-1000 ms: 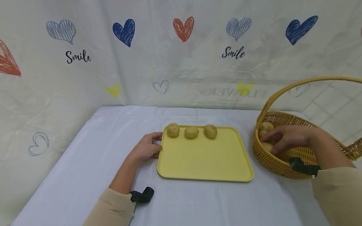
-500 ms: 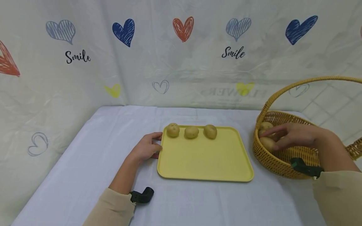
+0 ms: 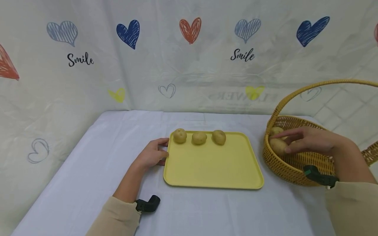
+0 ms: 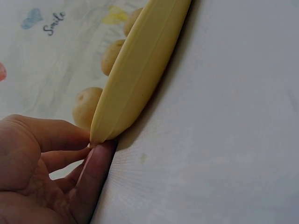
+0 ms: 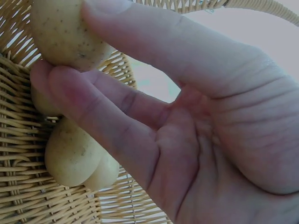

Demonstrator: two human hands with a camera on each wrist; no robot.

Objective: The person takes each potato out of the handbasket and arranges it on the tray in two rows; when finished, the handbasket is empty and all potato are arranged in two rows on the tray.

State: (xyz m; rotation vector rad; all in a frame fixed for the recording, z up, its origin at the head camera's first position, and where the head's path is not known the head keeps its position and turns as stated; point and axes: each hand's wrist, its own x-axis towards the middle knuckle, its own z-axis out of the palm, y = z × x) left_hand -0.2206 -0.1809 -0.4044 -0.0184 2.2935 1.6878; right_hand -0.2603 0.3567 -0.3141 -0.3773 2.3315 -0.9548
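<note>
My left hand [image 3: 151, 154] pinches the left edge of a yellow tray [image 3: 214, 167], thumb and fingertips at its rim in the left wrist view. Three potatoes stand in a row along the tray's back edge: one on the left [image 3: 179, 135], one in the middle [image 3: 199, 138] and one on the right [image 3: 219, 137]. On the right side, my right hand [image 3: 313, 141] reaches into a wicker basket [image 3: 283, 170]. Its thumb and fingertips hold a potato [image 5: 60, 37] near the basket's left wall. More potatoes [image 5: 72, 151] lie below it, partly hidden by the fingers.
The basket's tall arched handle [image 3: 330, 83] rises over the right forearm. A white cloth [image 3: 88, 183] covers the table. Behind it hangs a pale sheet [image 3: 206, 65] printed with hearts and words.
My right hand has closed on the potato and raised it slightly along the basket's left wall. The left hand, the tray and the potatoes on it have stayed put.
</note>
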